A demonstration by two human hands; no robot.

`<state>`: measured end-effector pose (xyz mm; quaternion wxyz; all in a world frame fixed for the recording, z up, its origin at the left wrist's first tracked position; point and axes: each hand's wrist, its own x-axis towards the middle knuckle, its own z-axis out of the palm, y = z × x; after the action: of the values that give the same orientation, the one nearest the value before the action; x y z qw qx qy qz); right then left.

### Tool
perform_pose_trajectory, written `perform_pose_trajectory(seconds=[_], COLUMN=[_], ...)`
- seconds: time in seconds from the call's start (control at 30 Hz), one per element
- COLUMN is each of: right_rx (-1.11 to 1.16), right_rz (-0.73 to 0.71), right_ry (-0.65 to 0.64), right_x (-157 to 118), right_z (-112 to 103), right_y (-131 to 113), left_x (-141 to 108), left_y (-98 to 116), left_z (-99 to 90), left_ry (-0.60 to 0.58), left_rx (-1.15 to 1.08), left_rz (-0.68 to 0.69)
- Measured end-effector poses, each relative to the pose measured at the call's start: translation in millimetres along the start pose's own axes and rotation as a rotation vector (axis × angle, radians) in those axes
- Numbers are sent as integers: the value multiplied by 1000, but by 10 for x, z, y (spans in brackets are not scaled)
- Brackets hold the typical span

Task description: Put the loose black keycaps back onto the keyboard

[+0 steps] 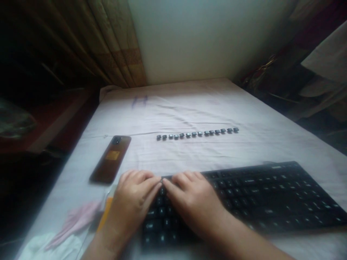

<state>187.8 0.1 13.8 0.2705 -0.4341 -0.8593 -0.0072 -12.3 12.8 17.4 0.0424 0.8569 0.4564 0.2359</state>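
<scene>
A black keyboard point(265, 198) lies across the front of a cloth-covered table. At its upper left corner, my left hand point(135, 193) is closed, with thumb and fingertips pressed together at the edge. My right hand point(189, 198) rests over the keys beside it, its fingers curled and its thumb tip almost touching the left one. Whatever the fingertips hold there is hidden or too small to name. Behind the keyboard, small dark keycaps point(200, 133) stand in a long row on the cloth.
A brown phone point(111, 160) lies face down left of the row. Pink cloth point(78, 218), white cloth point(54, 247) and a yellow item point(105, 213) are at the front left. A curtain point(119, 47) and a wall point(195, 43) rise behind the table point(189, 104).
</scene>
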Motion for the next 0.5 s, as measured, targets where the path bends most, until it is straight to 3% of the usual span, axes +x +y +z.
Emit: perform_pose_trajectory(seconds=[0.2,0.37,0.5], right_rx=[-15,-13,-2], right_rz=[-12,-16,-5], right_ry=[-2,23,37], right_x=[1,-14,-16], right_z=[-8,8,21], right_y=[3,-3,-1], left_x=[-23,-19,2], left_y=[-23,-9,27], left_z=[-27,48,104], left_ry=[-21,67,14], left_rx=[-18,-93,-198], left_rz=[-75,-199,-308])
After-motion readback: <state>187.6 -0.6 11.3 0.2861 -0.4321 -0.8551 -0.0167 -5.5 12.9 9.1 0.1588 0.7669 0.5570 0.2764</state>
